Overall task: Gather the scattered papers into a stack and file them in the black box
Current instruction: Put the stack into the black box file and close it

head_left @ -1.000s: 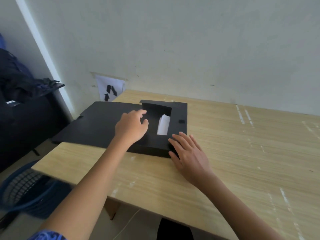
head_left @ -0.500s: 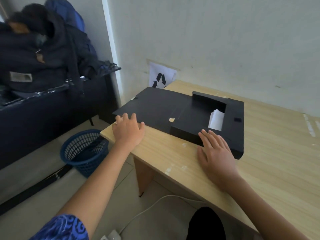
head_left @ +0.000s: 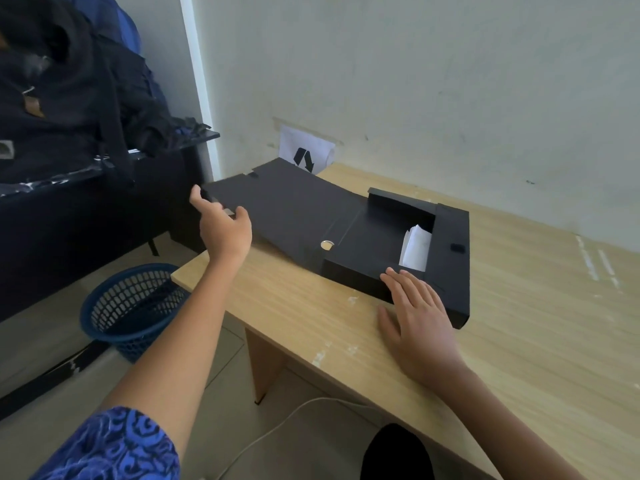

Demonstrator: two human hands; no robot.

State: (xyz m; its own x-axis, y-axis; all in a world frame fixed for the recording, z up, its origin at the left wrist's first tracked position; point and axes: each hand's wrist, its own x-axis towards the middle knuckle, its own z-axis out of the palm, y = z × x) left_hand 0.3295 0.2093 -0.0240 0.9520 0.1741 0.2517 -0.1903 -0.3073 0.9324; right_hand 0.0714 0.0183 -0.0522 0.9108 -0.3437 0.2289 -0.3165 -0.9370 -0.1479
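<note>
Since the earlier frame, left hand [head_left: 225,225] has lifted the lid flap [head_left: 287,206] past the table's left edge, fingers pinching its corner. Right hand [head_left: 415,313], fingers spread, braces the black box [head_left: 453,271] holding the papers [head_left: 415,249]. Risk: upright papers may crease when the flap closes.

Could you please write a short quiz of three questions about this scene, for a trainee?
1. True or false: the papers lie inside the box.
2. Which hand grips the edge of the lid? A) left hand B) right hand
3. Fill in: the blue basket stands on the ____, left of the table.

Key: 1 true; 2 A; 3 floor.
</note>
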